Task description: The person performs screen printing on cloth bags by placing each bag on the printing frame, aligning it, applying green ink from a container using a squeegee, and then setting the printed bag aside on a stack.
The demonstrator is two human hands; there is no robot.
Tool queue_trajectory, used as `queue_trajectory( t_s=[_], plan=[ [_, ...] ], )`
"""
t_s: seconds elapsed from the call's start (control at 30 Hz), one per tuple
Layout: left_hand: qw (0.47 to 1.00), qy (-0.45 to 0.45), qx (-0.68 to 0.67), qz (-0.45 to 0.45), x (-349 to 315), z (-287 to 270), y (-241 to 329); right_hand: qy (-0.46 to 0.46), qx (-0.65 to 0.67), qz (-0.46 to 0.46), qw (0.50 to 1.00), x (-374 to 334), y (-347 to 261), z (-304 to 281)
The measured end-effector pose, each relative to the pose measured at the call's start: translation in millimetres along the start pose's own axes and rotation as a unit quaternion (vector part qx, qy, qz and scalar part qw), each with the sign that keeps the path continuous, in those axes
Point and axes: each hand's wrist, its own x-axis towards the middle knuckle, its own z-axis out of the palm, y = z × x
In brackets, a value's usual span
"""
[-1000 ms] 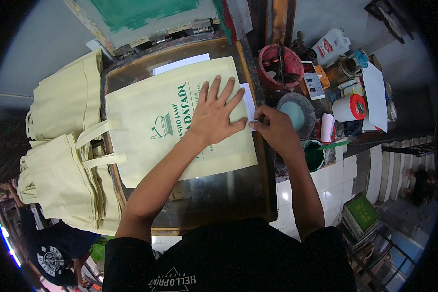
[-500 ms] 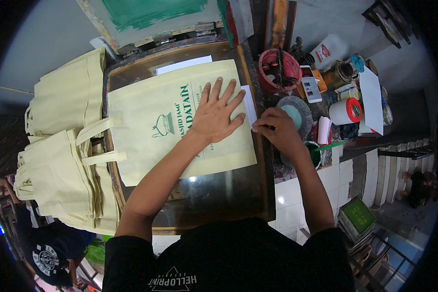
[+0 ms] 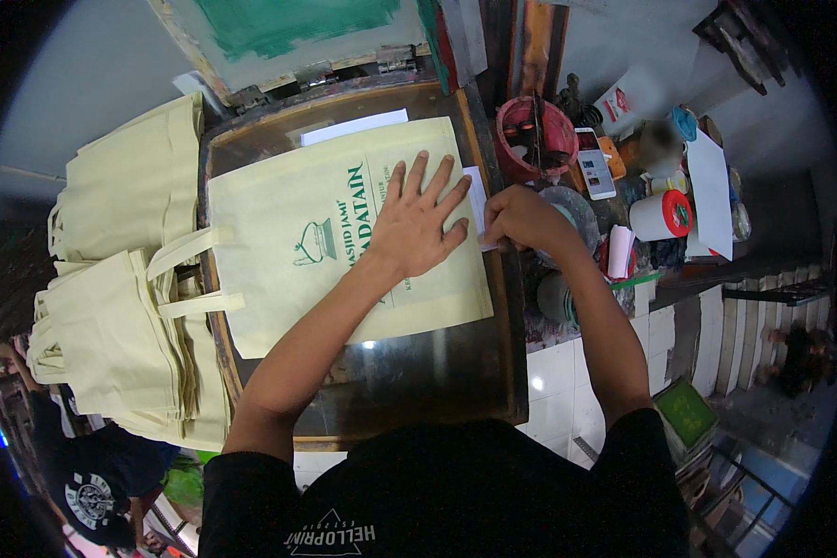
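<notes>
A pale yellow fabric tote bag [image 3: 260, 200] with green printing lies flat on the dark glass-topped board [image 3: 418, 372], its two handles toward the left. My left hand [image 3: 417, 219] rests palm down on the bag's right part, fingers spread over some of the print. Just off the bag's right edge, my right hand [image 3: 535, 221] is closed, fingertips curled down beside a white strip [image 3: 475, 200] that shows along that edge. What those fingertips pinch is hidden. Another white strip [image 3: 353, 126] sticks out past the bag's far edge.
Stacks of similar bags [image 3: 112, 325] lie at the left. A raised frame with green ink [image 3: 270, 28] stands behind the board. On the right are a red bucket [image 3: 511, 116], a phone [image 3: 593, 163], a white tub [image 3: 656, 216] and other containers. Another person [image 3: 102, 484] is at lower left.
My right hand has shifted slightly right and turned, with its knuckles now higher and its fingers curled more tightly. My left hand stays spread on the bag.
</notes>
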Motion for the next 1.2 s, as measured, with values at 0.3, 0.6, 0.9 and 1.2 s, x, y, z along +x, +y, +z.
queue_trajectory(
  t_s=[0.3,0.6,0.9,1.2],
  plan=[
    [0.999,0.027,-0.030,-0.010,0.0,1.3,1.4,0.243,-0.150,-0.252,0.925,27.8,7.8,5.9],
    [0.999,0.012,-0.051,-0.012,0.6,-0.1,-0.6,0.251,-0.225,-0.280,0.899,7.2,16.2,16.1],
    [0.967,0.127,-0.199,-0.098,-63.1,-56.6,-14.9,0.350,0.066,-0.153,0.922,-70.2,14.5,53.0],
    [0.833,0.247,-0.120,-0.481,-269.2,-88.9,-24.5,0.388,0.019,-0.136,0.911,-196.1,51.0,161.5]
  ],
)
